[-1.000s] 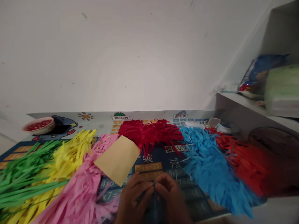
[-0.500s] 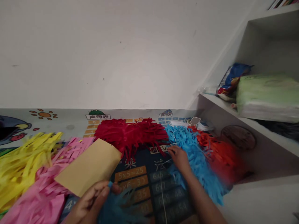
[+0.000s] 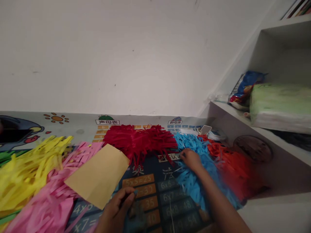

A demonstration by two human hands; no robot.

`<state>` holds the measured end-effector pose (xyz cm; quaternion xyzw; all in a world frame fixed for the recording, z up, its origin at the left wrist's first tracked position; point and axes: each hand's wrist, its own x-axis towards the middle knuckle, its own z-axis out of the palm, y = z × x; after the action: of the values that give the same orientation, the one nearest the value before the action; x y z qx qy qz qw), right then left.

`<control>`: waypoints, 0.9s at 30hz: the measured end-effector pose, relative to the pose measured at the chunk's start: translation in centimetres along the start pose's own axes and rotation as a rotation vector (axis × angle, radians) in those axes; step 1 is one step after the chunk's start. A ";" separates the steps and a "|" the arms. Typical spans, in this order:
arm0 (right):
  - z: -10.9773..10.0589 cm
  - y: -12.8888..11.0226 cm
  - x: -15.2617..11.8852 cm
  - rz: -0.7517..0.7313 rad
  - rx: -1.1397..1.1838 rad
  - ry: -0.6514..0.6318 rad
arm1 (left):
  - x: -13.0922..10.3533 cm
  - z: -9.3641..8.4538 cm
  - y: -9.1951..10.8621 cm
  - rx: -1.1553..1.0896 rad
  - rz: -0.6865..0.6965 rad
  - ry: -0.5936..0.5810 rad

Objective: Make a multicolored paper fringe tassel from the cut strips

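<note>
At the lower middle, my left hand (image 3: pixel 119 207) is closed, its thumb and forefinger pinching the top of a blue tassel (image 3: pixel 135 192). The tassel's strands hang below, dark and blurred. Farther forward, my right hand (image 3: pixel 193 160) is closed in a pinch beside a pile of blue tassels (image 3: pixel 194 187), its forearm crossing over part of them. Bits of thin white string (image 3: pixel 170 207) run below and near its fingertips; what the pinch holds is too small to make out. Left of my left hand lies a tan card (image 3: pixel 98 174).
Bundles of yellow (image 3: pixel 31 174), pink (image 3: pixel 48 207), red (image 3: pixel 141 140) and orange-red (image 3: pixel 235 168) strips surround the printed mat (image 3: pixel 84 207). A wall stands behind. At right, white shelving (image 3: pixel 257 113) holds a pale green package (image 3: pixel 279 100) and a blue bag (image 3: pixel 250 82).
The view has shifted slightly. My left hand has moved right with the blue tassel, whose strands now hang lower. My right hand has shifted a little to the right, still pinched.
</note>
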<state>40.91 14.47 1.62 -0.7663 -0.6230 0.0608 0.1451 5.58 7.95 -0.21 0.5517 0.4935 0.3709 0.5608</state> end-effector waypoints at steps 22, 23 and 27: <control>4.8 -14.8 -16.2 -0.024 1.100 -0.010 | -3.0 0.5 1.8 0.467 0.413 -0.020; 4.7 -14.9 -16.4 -0.040 1.040 0.022 | -3.1 0.5 1.8 0.479 0.422 -0.029; 4.4 -14.7 -16.6 -0.067 1.013 0.021 | -3.3 0.4 1.6 0.441 0.411 -0.073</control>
<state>22.30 1.70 0.37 -0.5797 -0.5382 0.3430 0.5067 5.34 4.91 1.79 0.7613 0.4197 0.3406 0.3581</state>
